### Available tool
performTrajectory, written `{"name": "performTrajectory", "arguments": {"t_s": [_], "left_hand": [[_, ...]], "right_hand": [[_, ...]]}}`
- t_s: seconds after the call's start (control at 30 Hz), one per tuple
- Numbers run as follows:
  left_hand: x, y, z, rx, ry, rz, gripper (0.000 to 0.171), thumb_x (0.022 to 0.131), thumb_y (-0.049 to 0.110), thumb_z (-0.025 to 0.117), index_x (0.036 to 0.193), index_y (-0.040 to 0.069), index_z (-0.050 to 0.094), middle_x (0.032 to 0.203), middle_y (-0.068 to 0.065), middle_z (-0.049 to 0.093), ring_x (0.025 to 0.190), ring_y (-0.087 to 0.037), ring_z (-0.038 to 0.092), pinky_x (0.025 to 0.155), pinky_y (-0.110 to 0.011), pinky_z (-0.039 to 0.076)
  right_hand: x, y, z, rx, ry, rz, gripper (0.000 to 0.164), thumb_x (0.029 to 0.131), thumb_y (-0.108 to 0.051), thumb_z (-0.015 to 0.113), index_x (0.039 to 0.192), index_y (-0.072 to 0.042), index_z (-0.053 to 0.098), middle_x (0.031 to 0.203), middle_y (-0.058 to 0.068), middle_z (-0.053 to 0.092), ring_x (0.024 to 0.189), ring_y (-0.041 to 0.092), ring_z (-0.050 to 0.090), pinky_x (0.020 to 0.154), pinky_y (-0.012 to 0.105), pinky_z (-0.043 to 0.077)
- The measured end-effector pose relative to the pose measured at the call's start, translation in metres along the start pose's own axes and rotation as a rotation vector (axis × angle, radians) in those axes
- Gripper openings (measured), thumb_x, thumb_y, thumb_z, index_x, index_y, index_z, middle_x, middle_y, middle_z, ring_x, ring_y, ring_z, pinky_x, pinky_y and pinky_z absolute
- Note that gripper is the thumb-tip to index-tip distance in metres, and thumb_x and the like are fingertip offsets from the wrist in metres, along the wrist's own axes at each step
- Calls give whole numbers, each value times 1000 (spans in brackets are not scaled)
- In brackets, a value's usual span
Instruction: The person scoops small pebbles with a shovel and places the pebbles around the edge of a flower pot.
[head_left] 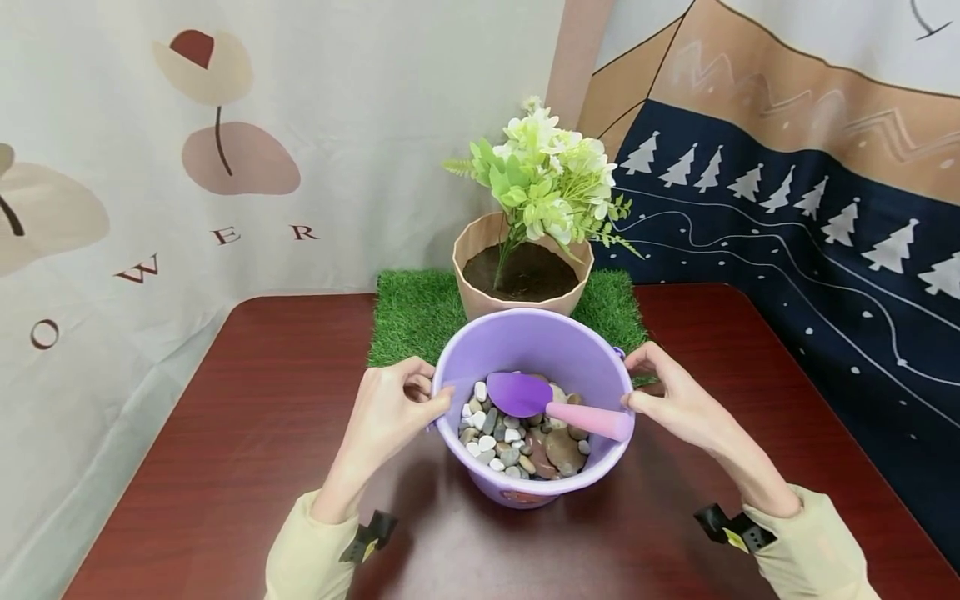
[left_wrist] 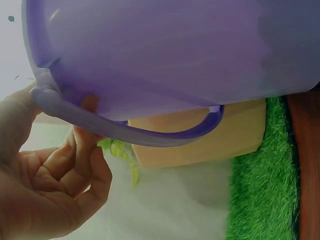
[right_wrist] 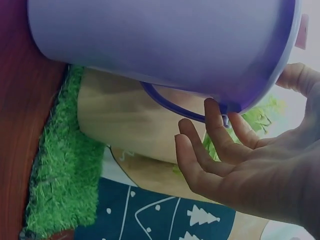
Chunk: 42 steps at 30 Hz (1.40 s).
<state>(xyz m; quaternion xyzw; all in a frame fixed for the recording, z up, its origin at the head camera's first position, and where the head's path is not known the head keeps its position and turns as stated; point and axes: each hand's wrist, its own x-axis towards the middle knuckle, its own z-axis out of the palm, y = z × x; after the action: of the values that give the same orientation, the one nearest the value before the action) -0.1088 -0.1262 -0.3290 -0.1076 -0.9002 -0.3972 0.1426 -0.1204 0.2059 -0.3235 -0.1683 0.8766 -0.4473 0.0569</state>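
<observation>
Purple bucket (head_left: 517, 337) of pebbles (head_left: 511, 457) was centred between left grip (head_left: 393, 407) and right grip (head_left: 675, 402), both pinching its rim on opposite sides, neither one nearer.

Purple bucket (head_left: 534, 340) runs off the top edge in both wrist views; its bail handle (left_wrist: 160, 139) is mostly hidden behind it from the head. Sticker (head_left: 525, 497) on its front: too small and blurred to read. Shovel (head_left: 520, 394) covers some pebbles (head_left: 495, 446). Bucket hides the base of the flowerpot (head_left: 477, 305) and part of the grass mat (head_left: 412, 312). Both sleeves (head_left: 311, 550) cut by the head view's bottom edge.
</observation>
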Motion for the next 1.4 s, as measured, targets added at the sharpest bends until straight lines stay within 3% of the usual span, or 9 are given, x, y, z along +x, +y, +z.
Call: {"name": "performTrajectory", "arguments": {"t_s": [0.2,0.33,0.43,0.57,0.73,0.87,1.03,1.17,1.4], "left_hand": [[2,0,8,-25,7,7,13,69,14,73,77,6,67,62,0,67,54,-5,58,52,-15,49],[2,1,9,-20,7,-27,13,70,14,72,79,7,66,63,0,67,56,-5,57,53,-15,48],[1,2,9,-33,-7,-70,12,72,13,69,82,7,64,65,0,66,58,-6,57,54,-15,49],[1,5,8,-32,-32,-133,16,74,15,67,88,8,64,73,-3,67,64,-9,60,58,-16,52],[1,6,8,-35,-85,-196,30,77,21,65,105,10,63,93,-7,69,74,-15,67,65,-20,56],[1,5,10,-57,-106,-212,37,77,20,64,113,12,62,98,-8,69,72,-17,67,62,-21,55],[2,4,11,-76,-111,-218,42,76,19,64,118,15,60,100,-6,69,72,-17,66,60,-21,54],[2,3,10,-86,-116,-219,45,75,20,64,120,16,59,102,-6,69,72,-17,66,59,-21,54],[3,5,8,-122,-138,-232,45,75,19,65,120,15,59,103,-8,68,70,-17,65,53,-21,54]], "right_hand": [[-3,5,-3,-10,-7,13,28,82,-5,54,107,-3,42,107,14,54,97,26,56,72,23,53],[-1,2,-4,-73,-1,22,26,82,-8,53,106,-4,42,106,14,57,95,25,58,71,27,53],[1,-6,-5,-198,20,46,23,82,-11,54,103,-6,45,104,14,60,94,25,60,71,31,54],[3,-28,-6,-462,84,77,23,81,-19,58,100,-9,53,101,11,59,93,25,56,67,37,52],[2,-58,5,-690,202,-109,24,79,-26,64,95,-9,60,93,7,57,82,22,52,57,34,49],[6,-73,22,-814,113,-238,29,78,-38,67,88,-12,60,79,0,58,68,15,53,50,28,46],[13,-76,43,-1019,-39,-242,29,79,-38,65,82,-11,56,69,0,56,62,20,59,45,32,45],[17,-75,53,-1120,-59,-251,27,78,-32,68,78,-7,57,67,4,61,61,25,62,45,38,48],[19,-74,60,-1221,-22,-283,14,74,-17,67,74,-4,60,64,8,60,57,26,56,41,37,43]]}}
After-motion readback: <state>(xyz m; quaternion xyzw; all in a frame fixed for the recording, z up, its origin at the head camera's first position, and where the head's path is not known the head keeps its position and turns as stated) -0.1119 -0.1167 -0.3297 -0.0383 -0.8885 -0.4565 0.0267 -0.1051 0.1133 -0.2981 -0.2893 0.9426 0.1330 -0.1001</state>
